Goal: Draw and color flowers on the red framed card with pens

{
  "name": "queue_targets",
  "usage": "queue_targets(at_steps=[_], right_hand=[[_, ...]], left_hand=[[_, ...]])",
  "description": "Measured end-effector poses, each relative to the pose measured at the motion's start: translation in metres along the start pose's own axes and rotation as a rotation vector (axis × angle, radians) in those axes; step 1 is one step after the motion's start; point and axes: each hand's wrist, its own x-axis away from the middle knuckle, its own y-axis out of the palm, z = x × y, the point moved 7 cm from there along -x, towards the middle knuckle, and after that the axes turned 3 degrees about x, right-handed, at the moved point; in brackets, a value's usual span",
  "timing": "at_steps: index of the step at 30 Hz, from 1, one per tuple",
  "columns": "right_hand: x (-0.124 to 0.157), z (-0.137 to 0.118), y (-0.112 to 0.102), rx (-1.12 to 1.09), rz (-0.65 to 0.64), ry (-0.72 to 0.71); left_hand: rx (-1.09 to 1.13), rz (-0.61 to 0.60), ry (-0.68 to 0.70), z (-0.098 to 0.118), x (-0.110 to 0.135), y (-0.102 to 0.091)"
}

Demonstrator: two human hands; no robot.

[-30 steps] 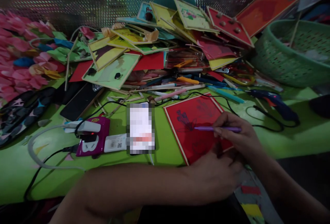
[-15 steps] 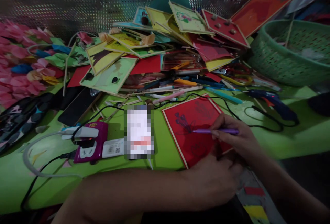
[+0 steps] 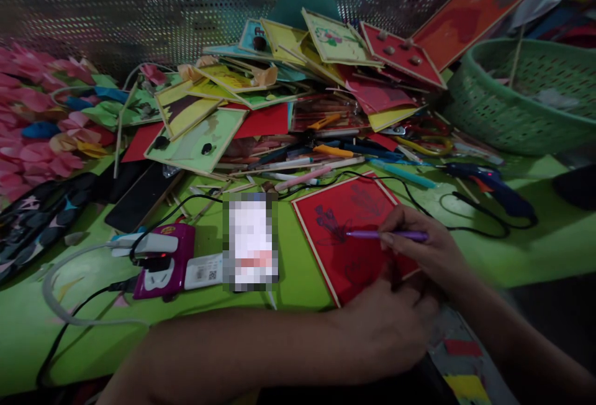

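A red card (image 3: 321, 268) with a pale stick border and dark flower drawings lies tilted on the green tabletop. My right hand (image 3: 421, 240) is closed round a purple felt-tip pen (image 3: 406, 235), whose tip meets the card by the stems of the left-hand flowers. At the card's lower right, my left hand (image 3: 395, 324) grips the near edge, its thumb over the red face. Most of that hand's fingers are hidden beneath or behind it. The left forearm crosses in front of the card's near corner.
A phone (image 3: 250, 240) with a blurred screen lies left of the card, beside a purple power strip (image 3: 186, 250) with cables. Framed cards (image 3: 198, 138), pens and sticks pile up behind. At right are a glue gun (image 3: 498, 187) and green basket (image 3: 493, 104). Pink paper flowers (image 3: 32, 144) fill the left.
The pen tip has shifted slightly up and left along the drawing, with my right hand moving a little too. My left hand stays at the card's edge. The view has tilted slightly.
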Motion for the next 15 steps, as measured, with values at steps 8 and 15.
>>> queue_targets(at_steps=[8, 15], right_hand=[[0.0005, -0.0023, -0.0007, 0.021, 0.024, -0.008], [0.0003, -0.0023, -0.0009, 0.02, 0.022, -0.023]], left_hand=[[0.019, -0.017, 0.005, -0.0005, -0.0008, -0.0033], [0.02, 0.032, -0.01, -0.0003, 0.0, -0.0007]])
